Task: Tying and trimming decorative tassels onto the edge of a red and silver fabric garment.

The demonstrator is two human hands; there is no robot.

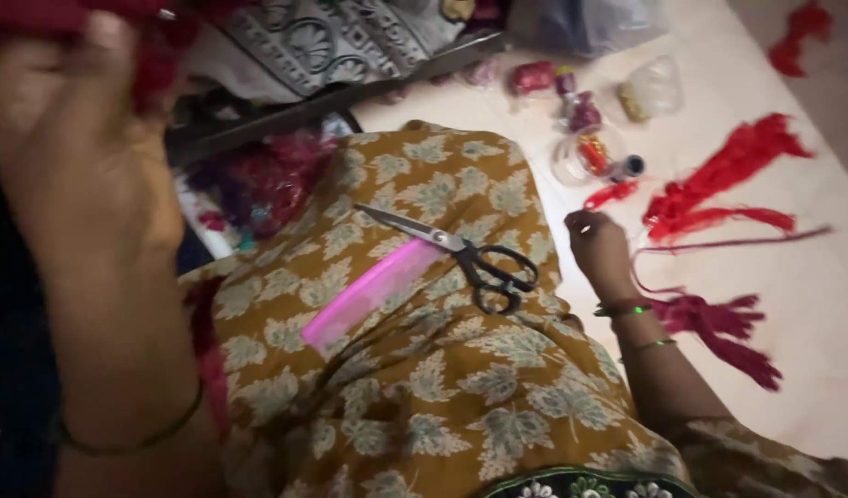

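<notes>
Head view: the left hand (83, 157) is raised close to the camera, blurred, with its fingers closed around a bunch of dark red fluffy yarn (156, 46) at the top left edge. The right hand (597, 249) is stretched out to the right over the pale floor (812, 304), and its fingertips are pinched together on a thin red thread (719, 244) that runs away to the right. Thin green and gold bangles (627, 310) are worn on that wrist.

On the lap, covered by a mustard-brown cloth printed with pale leaves (424, 387), a pair of steel scissors with black loop handles (470, 254) is laid beside a flat pink plastic comb (373, 290); blade and comb are touching.

Just beyond the right hand, long red tassels of thread (719, 180) are spread on the floor, and a darker crimson tassel bundle (719, 327) is lying near the wrist. Farther off, a small clear plastic container with red contents (585, 157) is seen beside a spool (632, 167).
</notes>
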